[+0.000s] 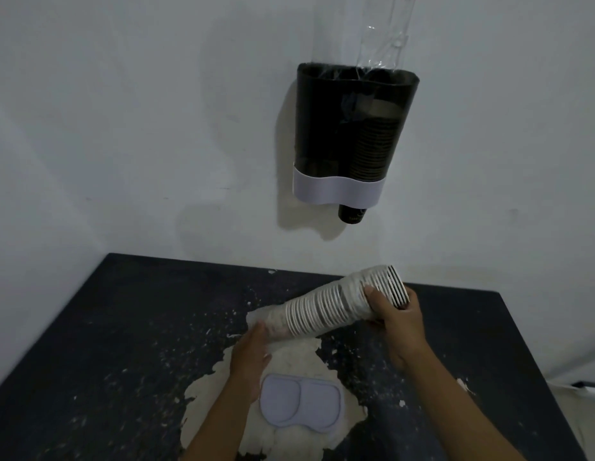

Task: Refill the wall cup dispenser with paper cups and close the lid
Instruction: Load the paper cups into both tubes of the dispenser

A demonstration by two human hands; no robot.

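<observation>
Lying across the space between two hands above the dark table (123,327), one sleeve of nested paper cups (336,311) is being readied for the dispenser. At the left, the left hand (251,352) is pressed against the narrow, bottom end of the stack, where a clear wrapper appears to be bunched; whether the fingers are closed on that wrapper or merely flat against it cannot be told. Just below and right of that hand, one pale, two-lobed lid (301,402) is laid flat on the worn patch of the table, well apart from the dispenser, so the closing step is not yet done. Further right, the wide, rim end of the stack is grasped by the right hand (397,319), thumb on top and fingers wrapped beneath. On the wall above, one dark dispenser (352,134) with a white band at its base is mounted open-topped; two compartments are suggested by its shape, the right one already loaded with a column of cups, one cup bottom (352,214) protruding below, the left one seemingly empty. A clear plastic wrapper (386,38) is seen rising out of the right compartment. For the step in hand, the wrapper would best be slid off toward the narrow end while the rim end is held firmly, so the cups are kept nested and uncrushed; the stack would then be lowered bottom-first into the left compartment.
</observation>
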